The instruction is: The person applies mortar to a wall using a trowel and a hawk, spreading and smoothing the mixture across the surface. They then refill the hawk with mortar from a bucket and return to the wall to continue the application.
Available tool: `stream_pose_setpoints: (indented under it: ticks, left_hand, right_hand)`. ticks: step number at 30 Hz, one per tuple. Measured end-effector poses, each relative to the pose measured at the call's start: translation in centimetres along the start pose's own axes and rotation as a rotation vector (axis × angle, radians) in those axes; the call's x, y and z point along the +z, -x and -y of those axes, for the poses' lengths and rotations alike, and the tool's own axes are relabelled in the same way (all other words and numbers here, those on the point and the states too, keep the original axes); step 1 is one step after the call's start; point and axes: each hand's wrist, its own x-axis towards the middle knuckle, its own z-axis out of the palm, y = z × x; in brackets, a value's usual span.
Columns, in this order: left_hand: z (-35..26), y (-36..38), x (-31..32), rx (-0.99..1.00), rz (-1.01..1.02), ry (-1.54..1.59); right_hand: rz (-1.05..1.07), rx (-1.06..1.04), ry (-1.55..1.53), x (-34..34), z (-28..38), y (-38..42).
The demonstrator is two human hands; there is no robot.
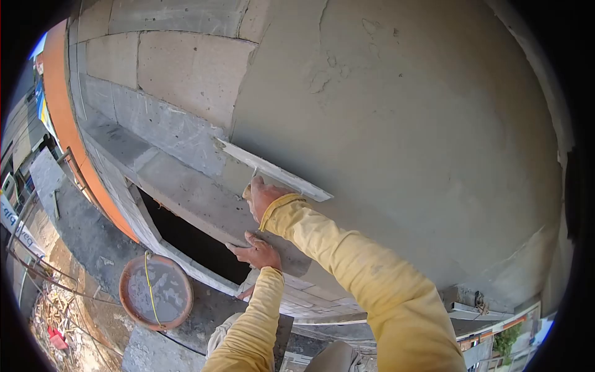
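Note:
My right hand (265, 197) is closed round the handle of a long flat trowel (279, 172), whose blade lies against the wall at the edge of the wet grey plaster (396, 118). Bare blocks (186, 74) show to the left of the plaster. Lower down, my left hand (259, 253) rests near the ledge (186, 192) beside the dark opening, with its fingers partly spread and nothing seen in them. Both sleeves are yellow.
A round bucket (156, 291) with grey mix and a yellow handle stands on the planks (87, 217) at the lower left. Metal rails (49, 266) and an orange column (80, 149) are at the far left. Debris lies below.

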Motion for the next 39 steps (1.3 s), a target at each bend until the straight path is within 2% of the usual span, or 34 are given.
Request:
stream_pose_setpoints:
  ticks: [3,8,16,17,20,25,27,28,30,31,33,37,39]
  left_hand:
    - [-0.8,0.2,-0.5,-0.024,0.023,0.061]
    - [0.2,-0.2,-0.5,-0.008,0.046,0.04]
    - [0.4,-0.3,-0.4,0.019,0.061,0.031]
    - [0.5,-0.4,-0.4,0.022,0.053,0.016]
    - [0.4,-0.2,-0.3,0.021,0.05,0.027]
    - [-0.4,0.1,-0.6,-0.009,0.055,0.05]
    - [-1.3,0.4,-1.1,-0.05,0.071,0.067]
    - [-1.5,0.6,-1.2,-0.047,0.069,0.044]
    - [-1.3,0.4,-1.1,-0.042,0.072,0.024]
    - [-1.1,0.4,-0.9,-0.043,0.064,0.031]
    - [-0.6,0.4,-0.7,0.003,0.042,0.004]
    - [-1.1,0.5,-1.1,0.0,0.049,0.002]
    - [-0.5,0.4,-0.7,0.013,0.041,0.007]
  right_hand:
    - [-0.032,0.032,0.117,-5.7,0.9,1.7]
    - [-0.134,0.053,0.129,-14.3,1.3,3.8]
    - [-0.554,0.068,0.282,-26.9,1.1,5.4]
    - [-0.561,0.069,0.286,-27.7,1.0,5.8]
    - [-0.765,0.106,0.148,-29.9,-0.2,6.5]
    - [-0.989,0.136,0.024,-29.5,-2.0,9.1]
    - [-1.218,0.184,-0.181,-28.4,-3.4,9.0]
    - [-1.226,0.172,-0.181,-27.9,-2.6,9.8]
    - [-1.115,0.043,-0.869,-26.8,-0.8,11.8]
    - [-1.111,0.032,-0.869,-26.1,-0.3,11.8]
    - [-0.865,-0.276,-1.198,-24.5,1.0,11.0]
    - [-0.58,-0.385,-1.317,-23.5,3.6,4.9]
    - [-0.51,-0.436,-1.23,-23.9,4.2,1.2]
